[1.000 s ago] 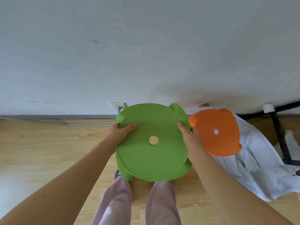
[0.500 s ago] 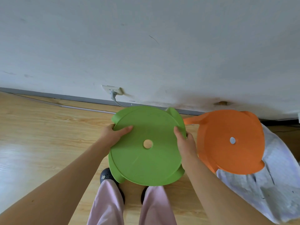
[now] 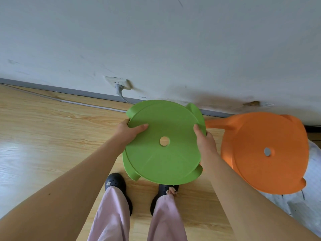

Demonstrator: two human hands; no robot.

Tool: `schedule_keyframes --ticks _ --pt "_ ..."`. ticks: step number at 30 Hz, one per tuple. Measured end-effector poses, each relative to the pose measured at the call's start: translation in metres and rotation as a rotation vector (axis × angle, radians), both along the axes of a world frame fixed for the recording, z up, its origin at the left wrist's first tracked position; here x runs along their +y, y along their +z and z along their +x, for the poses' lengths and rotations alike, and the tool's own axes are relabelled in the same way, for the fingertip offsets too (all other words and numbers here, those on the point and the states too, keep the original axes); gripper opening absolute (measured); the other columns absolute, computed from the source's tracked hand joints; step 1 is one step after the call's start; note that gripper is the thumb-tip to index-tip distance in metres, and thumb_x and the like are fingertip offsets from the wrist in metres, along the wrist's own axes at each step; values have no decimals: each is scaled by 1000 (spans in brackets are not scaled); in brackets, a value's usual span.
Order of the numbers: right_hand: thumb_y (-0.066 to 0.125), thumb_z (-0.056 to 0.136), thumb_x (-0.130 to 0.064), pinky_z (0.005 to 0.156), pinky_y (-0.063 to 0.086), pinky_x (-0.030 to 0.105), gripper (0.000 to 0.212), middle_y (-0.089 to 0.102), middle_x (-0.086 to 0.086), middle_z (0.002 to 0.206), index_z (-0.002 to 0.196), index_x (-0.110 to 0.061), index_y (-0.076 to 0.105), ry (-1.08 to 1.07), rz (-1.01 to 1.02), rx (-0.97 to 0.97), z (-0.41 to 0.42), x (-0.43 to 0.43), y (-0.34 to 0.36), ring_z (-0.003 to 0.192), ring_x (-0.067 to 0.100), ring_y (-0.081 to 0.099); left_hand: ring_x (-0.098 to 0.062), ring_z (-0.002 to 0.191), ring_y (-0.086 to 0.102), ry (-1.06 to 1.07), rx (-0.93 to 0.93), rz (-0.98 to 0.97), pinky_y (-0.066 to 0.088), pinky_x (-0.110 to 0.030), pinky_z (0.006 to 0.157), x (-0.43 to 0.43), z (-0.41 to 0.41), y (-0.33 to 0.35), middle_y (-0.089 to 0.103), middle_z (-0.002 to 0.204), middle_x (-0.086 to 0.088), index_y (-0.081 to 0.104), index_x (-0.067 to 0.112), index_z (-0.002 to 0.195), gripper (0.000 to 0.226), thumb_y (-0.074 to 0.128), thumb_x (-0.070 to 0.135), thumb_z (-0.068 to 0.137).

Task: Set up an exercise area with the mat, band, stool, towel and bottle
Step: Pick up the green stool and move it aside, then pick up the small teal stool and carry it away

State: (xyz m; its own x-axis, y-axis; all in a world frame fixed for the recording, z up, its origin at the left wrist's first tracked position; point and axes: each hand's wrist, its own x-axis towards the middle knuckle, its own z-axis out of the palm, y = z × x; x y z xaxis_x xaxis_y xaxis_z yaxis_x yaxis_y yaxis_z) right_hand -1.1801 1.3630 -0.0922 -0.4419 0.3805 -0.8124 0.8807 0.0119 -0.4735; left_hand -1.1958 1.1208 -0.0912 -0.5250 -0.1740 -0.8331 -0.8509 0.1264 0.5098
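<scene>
Progress is judged early: of the five items, only the stool is in hand. You hold the green plastic stool (image 3: 163, 153) by its round seat, in front of your legs and above the wooden floor (image 3: 52, 136), near the far wall. Your left hand (image 3: 129, 130) grips the left rim, thumb laid flat on the seat top and fingers wrapped under the edge. Your right hand (image 3: 205, 141) grips the right rim in the same way, thumb on top. The stool has no final position yet, as far as can be judged, and it remains to be set down.

An orange stool (image 3: 267, 153) stands just to the right, close beside the green one. A crumpled pale sheet (image 3: 309, 206) lies on the floor under and to the right of it.

Note the following limits of the view:
- Mat, band, towel and bottle do not appear.
- The seat hides most of the green stool's legs, so you cannot tell whether they touch the floor.
- The fingers under both rims are hidden.
- The pale sheet is cut off at the right edge, and what it is cannot be told.
</scene>
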Motion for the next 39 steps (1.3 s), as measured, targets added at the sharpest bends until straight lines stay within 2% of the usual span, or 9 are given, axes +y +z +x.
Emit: schedule_keyframes --ticks 4,7,11,14,16,21,27,36,39 --pt "60 83 -59 102 44 49 66 54 -3 128 137 -23 45 38 3 -13 -2 5 -5 118 27 53 -21 92 65 -9 27 -23 55 -35 74 4 -1 -9 65 113 -4 53 14 129 66 80 35 72" --pt "58 88 -53 102 44 49 62 54 2 134 140 -23 42 77 41 -13 -3 4 -3 119 28 53 -20 93 63 -23 42 -67 51 -31 71 6 2 -9 63 116 -4 50 15 132 68 78 36 74" --pt "57 92 -38 102 41 39 60 51 4 139 146 -22 35 245 267 82 -6 -8 13 125 28 50 -25 111 56 -129 65 -193 51 -40 86 8 5 5 51 135 -5 32 19 144 81 73 43 78" --pt "60 91 -30 106 35 39 63 43 7 146 147 -20 34 392 430 216 -8 -18 40 133 27 41 -28 130 41 -263 130 -336 41 -47 102 8 11 28 37 148 -5 24 22 147 85 69 47 80" --pt "60 91 -26 108 33 38 60 42 8 145 146 -17 36 491 485 280 -10 -21 54 134 27 39 -26 136 34 -359 205 -398 34 -46 107 7 13 42 33 150 -3 25 22 147 81 68 44 81" --pt "56 94 -28 109 29 33 49 48 8 141 140 -16 44 743 481 397 -14 -41 117 133 24 39 -21 134 34 -485 388 -500 31 -39 107 1 24 108 34 149 1 34 21 143 69 66 40 84" --pt "53 96 -30 106 31 31 43 53 1 136 136 -19 48 936 436 568 -3 -79 195 128 21 43 -21 135 34 -494 521 -613 26 -37 109 -10 50 187 35 148 -1 41 22 139 61 65 37 85" --pt "52 95 -35 92 35 29 44 56 -4 129 138 -27 44 1250 310 766 40 -150 291 121 18 45 -21 135 34 -275 563 -784 23 -38 112 -51 133 283 33 150 0 40 25 138 59 61 40 86" --pt "51 95 -34 93 37 31 44 57 -2 129 138 -28 44 1346 282 815 61 -175 320 119 19 45 -20 135 34 -200 566 -825 24 -37 111 -67 168 307 33 150 1 40 25 139 58 60 42 87"
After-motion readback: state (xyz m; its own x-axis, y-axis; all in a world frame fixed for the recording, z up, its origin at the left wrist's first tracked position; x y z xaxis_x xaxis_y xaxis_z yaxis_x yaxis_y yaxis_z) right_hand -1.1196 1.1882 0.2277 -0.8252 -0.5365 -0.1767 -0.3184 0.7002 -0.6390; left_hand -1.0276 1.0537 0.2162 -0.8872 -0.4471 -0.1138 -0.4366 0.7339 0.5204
